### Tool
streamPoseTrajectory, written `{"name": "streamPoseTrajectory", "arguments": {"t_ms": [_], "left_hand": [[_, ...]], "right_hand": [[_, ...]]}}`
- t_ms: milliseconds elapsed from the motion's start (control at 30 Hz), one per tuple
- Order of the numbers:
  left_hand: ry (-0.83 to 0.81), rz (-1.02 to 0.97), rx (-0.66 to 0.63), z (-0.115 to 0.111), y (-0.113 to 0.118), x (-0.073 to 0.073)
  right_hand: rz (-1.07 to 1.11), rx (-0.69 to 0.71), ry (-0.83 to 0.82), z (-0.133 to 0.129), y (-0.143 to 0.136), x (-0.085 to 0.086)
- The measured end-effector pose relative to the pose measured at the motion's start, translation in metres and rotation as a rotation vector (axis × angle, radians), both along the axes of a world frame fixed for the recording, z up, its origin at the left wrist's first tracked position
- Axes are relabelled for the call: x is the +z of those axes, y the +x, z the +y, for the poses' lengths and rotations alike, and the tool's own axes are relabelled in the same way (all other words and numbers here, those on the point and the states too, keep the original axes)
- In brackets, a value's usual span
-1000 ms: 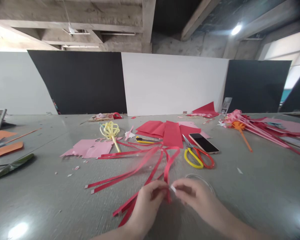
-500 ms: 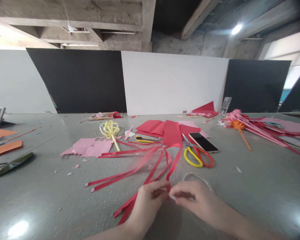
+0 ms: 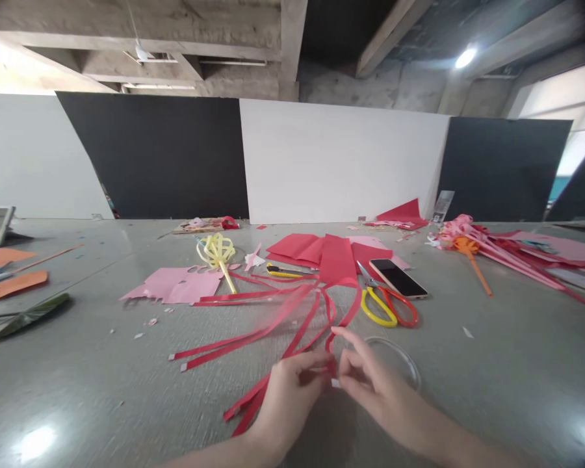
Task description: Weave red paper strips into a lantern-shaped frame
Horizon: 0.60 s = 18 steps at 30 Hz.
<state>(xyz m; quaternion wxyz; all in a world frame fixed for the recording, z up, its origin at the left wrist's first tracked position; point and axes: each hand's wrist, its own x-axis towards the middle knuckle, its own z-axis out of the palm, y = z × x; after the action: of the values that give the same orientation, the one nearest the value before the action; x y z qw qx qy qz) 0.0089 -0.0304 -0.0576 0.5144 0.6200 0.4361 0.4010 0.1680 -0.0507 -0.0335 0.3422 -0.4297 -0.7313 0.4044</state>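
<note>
Left hand [image 3: 297, 380] pinches a red paper strip [image 3: 353, 313] by its near end, just beside a white tab [image 3: 336, 383]. Right hand [image 3: 365, 380], at three o'clock, spreads index from thumb; scissors [image 3: 373, 282] lie at its twelve o'clock.

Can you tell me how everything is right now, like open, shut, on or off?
Left hand: closed on a red strip
Right hand: index finger stretched out
Other strips: spread out
Scissors: lying down, blades' opening unclear
Phone: face up, screen dark
Yellow cutter: lying down, blade unclear
Pink paper: cut, with holes
Ceiling lamp: lit
</note>
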Motion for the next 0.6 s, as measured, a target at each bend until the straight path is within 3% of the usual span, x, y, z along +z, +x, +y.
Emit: {"name": "streamPoseTrajectory", "arguments": {"t_ms": [600], "left_hand": [[-0.097, -0.048, -0.03, -0.0037, 0.0021, 0.0056]], "right_hand": [[-0.058, 0.016, 0.018, 0.0034, -0.0018, -0.0088]]}}
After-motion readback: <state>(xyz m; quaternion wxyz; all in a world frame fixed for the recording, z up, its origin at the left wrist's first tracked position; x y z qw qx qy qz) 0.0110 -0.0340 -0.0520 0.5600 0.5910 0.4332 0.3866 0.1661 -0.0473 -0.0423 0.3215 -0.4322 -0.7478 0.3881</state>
